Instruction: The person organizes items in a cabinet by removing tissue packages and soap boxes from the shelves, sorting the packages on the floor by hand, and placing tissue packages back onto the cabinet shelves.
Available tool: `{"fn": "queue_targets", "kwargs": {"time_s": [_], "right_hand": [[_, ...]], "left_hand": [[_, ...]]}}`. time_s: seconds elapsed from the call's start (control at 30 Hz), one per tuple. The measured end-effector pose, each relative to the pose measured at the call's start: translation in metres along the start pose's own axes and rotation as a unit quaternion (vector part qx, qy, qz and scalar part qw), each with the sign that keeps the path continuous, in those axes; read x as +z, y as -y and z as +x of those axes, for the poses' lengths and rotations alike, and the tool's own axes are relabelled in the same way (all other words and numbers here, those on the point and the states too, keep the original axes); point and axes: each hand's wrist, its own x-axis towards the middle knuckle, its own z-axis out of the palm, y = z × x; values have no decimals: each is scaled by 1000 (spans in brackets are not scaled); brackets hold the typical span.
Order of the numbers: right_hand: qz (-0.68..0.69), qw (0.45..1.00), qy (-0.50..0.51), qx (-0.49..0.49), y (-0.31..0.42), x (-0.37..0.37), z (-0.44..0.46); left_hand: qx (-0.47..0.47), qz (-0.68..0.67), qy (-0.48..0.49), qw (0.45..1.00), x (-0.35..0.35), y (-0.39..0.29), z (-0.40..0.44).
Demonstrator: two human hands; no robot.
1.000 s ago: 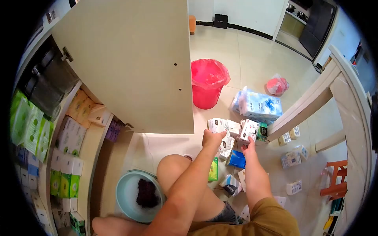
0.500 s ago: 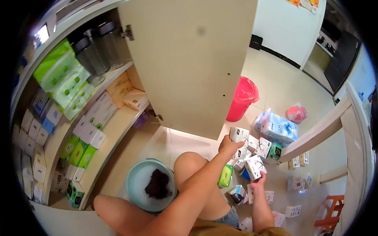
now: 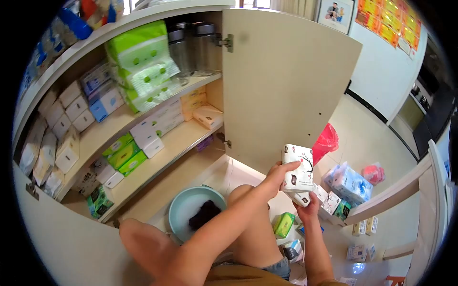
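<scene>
My left hand grips a white tissue pack printed with a dark branch and red blossoms, thumb across its face. Against the lower end of it, my right hand has its fingers closed round another white tissue pack, partly hidden by the upper one. Both hands are held above the floor, in front of the open cabinet door. Under my left forearm, a light-blue bucket holds cloudy water and a dark cloth.
Cabinet shelves on the left hold several tissue packs and glass jars. A green tissue pack and others lie on the floor at right, near a large blue-white package, a red bin and a white chair frame.
My hands have come together, bringing the right hand's tissue pack up against those in the left. The view has swung left, showing more of the cabinet.
</scene>
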Motion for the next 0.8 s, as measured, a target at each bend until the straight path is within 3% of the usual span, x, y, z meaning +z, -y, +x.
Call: {"fn": "queue_targets", "kwargs": {"time_s": [0.1,0.17,0.2,0.37,0.43,0.57,0.63,0.77,0.8], "right_hand": [[-59,996,57,20,-6,47,14],[-93,992,84,28,-9,93,19],[-117,987,100,45,-16,113,33],[-175,971,143,77,-38,173,64],[-279,929,180,161,-60,204,74],[-407,851,228,241,-86,246,71],[-472,798,242,285,-122,271,72],[-469,772,258,343,-161,279,81],[-471,766,268,346,-173,286,83]], "left_hand": [[2,-17,31,999,-22,-20,-13],[76,73,-48,993,-41,-30,-18],[81,7,15,997,-59,-51,-32],[122,72,-90,986,-107,-86,-68],[161,82,-142,973,-126,-99,-97],[152,84,-193,966,-163,-111,-138],[138,98,-269,948,-191,-113,-162],[151,77,-299,939,-218,-104,-188],[108,-13,-307,946,-225,-106,-201]]}}
